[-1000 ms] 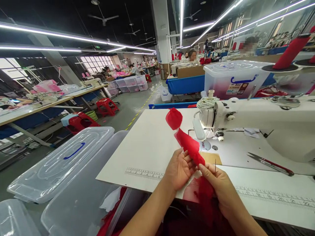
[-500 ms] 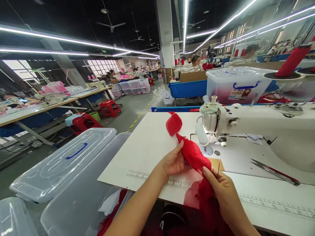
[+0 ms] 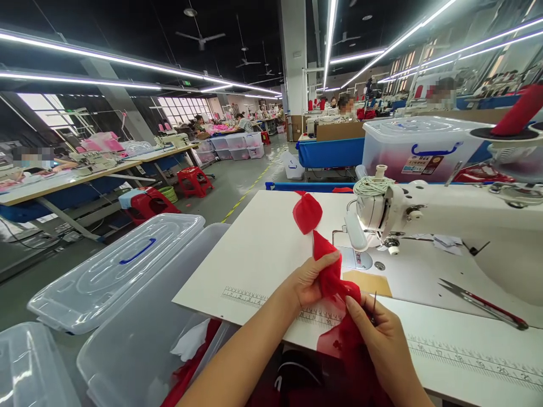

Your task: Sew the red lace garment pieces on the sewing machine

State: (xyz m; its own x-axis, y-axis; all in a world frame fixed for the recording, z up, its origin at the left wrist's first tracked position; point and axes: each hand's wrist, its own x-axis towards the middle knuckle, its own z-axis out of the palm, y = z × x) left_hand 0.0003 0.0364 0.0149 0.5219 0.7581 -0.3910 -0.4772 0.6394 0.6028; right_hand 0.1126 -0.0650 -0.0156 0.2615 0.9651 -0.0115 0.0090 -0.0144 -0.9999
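Observation:
Both my hands hold a piece of red fabric (image 3: 326, 265) at the near edge of the white sewing table (image 3: 263, 249). My left hand (image 3: 311, 278) pinches the cloth with thumb and fingers closed on it. My right hand (image 3: 375, 333) grips the lower part of the cloth, and a thin dark needle-like tool (image 3: 374, 302) sticks up between its fingers. A rounded red cup of the fabric (image 3: 307, 212) lies further out on the table. The white sewing machine (image 3: 424, 217) stands just right of the cloth.
Thread snips (image 3: 483, 303) with red handles lie on the machine bed at right. A clear plastic bin (image 3: 139, 333) with a lid (image 3: 119, 271) leaning on it stands to my left, red cloth inside. A lidded storage box (image 3: 419, 144) sits behind the machine. Other people work at distant tables.
My left hand slid up the red fabric and bunched it. Both hands drew slightly nearer to me. The view shifted a little to the left.

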